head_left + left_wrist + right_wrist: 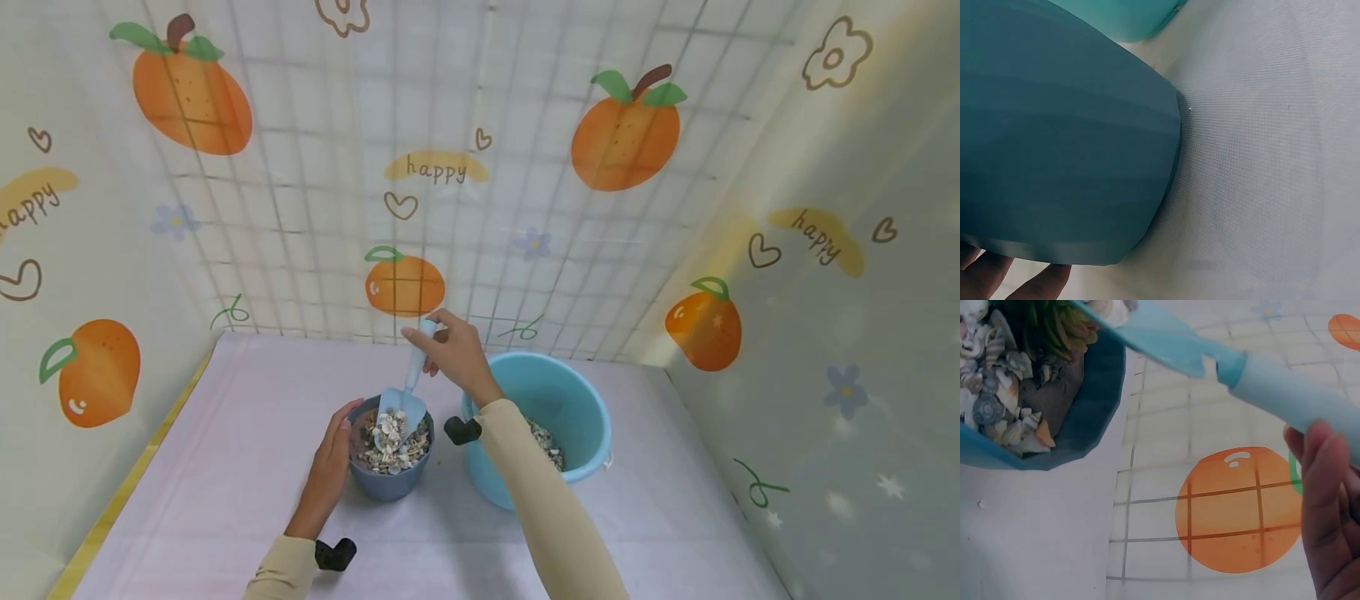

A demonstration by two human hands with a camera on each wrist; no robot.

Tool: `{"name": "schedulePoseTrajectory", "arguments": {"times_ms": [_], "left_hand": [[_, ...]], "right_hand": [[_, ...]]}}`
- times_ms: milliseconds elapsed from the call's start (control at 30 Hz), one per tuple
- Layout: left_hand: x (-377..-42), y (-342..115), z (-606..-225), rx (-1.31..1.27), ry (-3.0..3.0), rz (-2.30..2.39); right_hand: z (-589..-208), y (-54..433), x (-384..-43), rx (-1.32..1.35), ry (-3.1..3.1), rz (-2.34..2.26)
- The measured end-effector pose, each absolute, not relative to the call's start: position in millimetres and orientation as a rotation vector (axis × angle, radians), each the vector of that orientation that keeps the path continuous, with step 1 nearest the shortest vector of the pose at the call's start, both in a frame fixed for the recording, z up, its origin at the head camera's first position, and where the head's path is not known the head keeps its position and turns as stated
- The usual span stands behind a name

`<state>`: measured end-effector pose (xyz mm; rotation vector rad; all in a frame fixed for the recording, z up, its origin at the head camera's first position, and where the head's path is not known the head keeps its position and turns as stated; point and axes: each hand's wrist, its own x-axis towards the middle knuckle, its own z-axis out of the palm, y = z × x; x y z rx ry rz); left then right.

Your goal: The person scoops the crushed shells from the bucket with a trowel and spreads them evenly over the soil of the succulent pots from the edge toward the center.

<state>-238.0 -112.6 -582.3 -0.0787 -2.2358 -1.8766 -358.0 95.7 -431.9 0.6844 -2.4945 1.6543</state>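
A blue-grey faceted pot (390,485) stands on the table, holding small shells (997,394), brown soil (1057,390) and a green succulent (1063,328). My left hand (327,467) rests against the pot's left side, fingers extended toward its rim; several fingertips touch its wall in the left wrist view. Above the pot, my right hand (456,354) grips the pale blue handle of a small trowel (415,367). The trowel tilts down, its blade over the pot with shells on it. In the head view, the blade and shells cover the succulent.
A light blue bucket (592,400) with shells (546,442) at its bottom stands right of the pot, partly behind my right forearm. Fruit-printed fabric (465,225) over a wire grid rises at the back, with more fabric on both sides. A white cloth (262,400) covers the table.
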Motion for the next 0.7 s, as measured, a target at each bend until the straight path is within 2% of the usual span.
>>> {"name": "schedulePoseTrajectory", "arguments": {"times_ms": [700], "left_hand": [[-232.3,-108.7,-580.3,0.026,-2.285,-1.801]], "right_hand": [[-431.1,94.2,-358.4,0.691,-2.438,1.666]]}}
